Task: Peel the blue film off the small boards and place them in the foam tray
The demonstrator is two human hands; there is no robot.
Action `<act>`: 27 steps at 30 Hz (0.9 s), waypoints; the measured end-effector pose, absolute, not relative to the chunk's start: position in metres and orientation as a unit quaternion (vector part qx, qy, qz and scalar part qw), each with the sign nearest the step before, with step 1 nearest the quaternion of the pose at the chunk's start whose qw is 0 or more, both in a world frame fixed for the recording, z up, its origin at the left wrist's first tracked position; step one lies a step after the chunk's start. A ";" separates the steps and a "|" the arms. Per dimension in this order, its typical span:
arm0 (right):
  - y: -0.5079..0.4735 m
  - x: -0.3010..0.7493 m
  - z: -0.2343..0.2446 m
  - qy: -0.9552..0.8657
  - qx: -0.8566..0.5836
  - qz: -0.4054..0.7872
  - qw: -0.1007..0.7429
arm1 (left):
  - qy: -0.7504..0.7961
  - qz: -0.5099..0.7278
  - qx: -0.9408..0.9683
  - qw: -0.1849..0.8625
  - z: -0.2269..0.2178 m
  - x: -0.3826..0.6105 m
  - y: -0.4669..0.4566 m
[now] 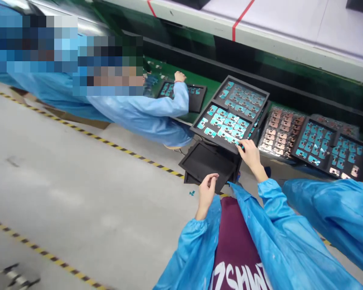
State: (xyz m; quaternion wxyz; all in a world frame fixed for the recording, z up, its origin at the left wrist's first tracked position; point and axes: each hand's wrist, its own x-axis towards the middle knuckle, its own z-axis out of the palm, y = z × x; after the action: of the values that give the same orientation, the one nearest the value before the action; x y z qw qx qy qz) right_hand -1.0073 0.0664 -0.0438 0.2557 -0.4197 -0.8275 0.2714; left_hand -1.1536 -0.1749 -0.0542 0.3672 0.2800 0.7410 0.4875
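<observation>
My right hand [250, 155] is at the front right corner of a black tray [211, 139], its thumb and forefinger closing on a small flat teal-faced piece at the edge. Rows of teal-faced flat pieces [226, 121] with square cut-outs lie in that tray; they look like thin metal plates under shiny film. The tray overlaps another black tray [264, 95] of similar pieces behind it. My left hand [207, 193] hovers with curled fingers above a lower stack of black trays [205, 161]. Whether anything small is between its fingertips cannot be seen.
On the right, copper-coloured plates [280, 131] lie in clear trays beside a black tray of teal pieces [317, 139]. A co-worker's hand [180, 76] is over another tray [196, 100] at left; a blue sleeve [329, 201] is at right. Teal scraps [192, 193] lie on the floor.
</observation>
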 end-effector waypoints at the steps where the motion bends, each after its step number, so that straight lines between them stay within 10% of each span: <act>1: 0.078 -1.017 -0.045 -0.845 -0.416 0.251 0.222 | 0.747 0.485 0.279 0.359 -0.053 -1.159 -0.167; 12: 0.060 -1.027 -0.076 -0.677 -0.596 0.272 0.336 | 0.847 0.386 0.350 0.107 -0.060 -1.301 -0.043; 27: 0.038 -1.062 -0.074 -0.573 -0.661 0.255 0.412 | 0.833 0.214 0.476 0.184 -0.026 -1.368 0.058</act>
State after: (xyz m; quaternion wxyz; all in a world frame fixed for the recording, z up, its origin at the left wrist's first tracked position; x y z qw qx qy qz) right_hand -1.0624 0.0383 -0.0739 0.4122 -0.6607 -0.5731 0.2552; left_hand -1.3676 0.0582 -0.0263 0.1841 0.4763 0.8327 0.2142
